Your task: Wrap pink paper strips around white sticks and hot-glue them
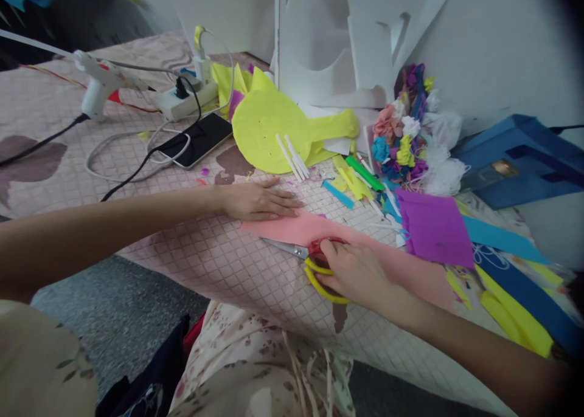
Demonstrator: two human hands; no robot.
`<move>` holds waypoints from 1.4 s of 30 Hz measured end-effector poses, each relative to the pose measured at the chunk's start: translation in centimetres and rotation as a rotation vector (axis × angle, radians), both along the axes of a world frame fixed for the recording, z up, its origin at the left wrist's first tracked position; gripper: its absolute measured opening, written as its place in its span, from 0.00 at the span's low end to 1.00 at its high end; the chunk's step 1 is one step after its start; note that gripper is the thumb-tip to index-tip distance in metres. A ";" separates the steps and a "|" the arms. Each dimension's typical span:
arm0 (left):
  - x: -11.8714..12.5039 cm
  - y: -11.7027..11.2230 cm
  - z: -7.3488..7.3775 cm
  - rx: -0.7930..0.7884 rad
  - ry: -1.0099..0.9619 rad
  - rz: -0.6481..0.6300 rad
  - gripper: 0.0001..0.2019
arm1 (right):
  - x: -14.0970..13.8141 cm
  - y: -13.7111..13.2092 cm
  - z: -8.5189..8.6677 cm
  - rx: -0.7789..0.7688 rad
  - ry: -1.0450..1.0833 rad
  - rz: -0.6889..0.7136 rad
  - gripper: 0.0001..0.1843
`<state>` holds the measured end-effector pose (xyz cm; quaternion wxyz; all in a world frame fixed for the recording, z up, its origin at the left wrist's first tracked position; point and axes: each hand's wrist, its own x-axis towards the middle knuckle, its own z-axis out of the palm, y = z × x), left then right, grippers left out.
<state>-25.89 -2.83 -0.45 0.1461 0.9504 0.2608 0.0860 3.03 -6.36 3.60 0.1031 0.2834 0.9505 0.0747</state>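
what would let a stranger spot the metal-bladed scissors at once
On the pale pink, diamond-patterned tablecloth, find the long, flat salmon-pink strip. The scissors are at its near edge, in the person's right hand. Their shiny blades and mismatched handle loops, one red, one yellow, set them apart from the plain strip.

Low passage left of centre; clutter across the top and right.
Bare tablecloth [201, 250] runs below the left hand [260, 201] up to the scissors [298, 251] at centre. Glue gun [97, 89] and phone [207, 138] block upper left, yellow cutout [264, 122] upper centre, crumpled pieces [387, 122] and purple sheets [433, 228] right.
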 end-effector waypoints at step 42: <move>0.0 0.2 -0.5 0.007 -0.027 0.002 0.23 | -3.4 -0.2 0.4 -0.074 -0.007 -0.052 0.19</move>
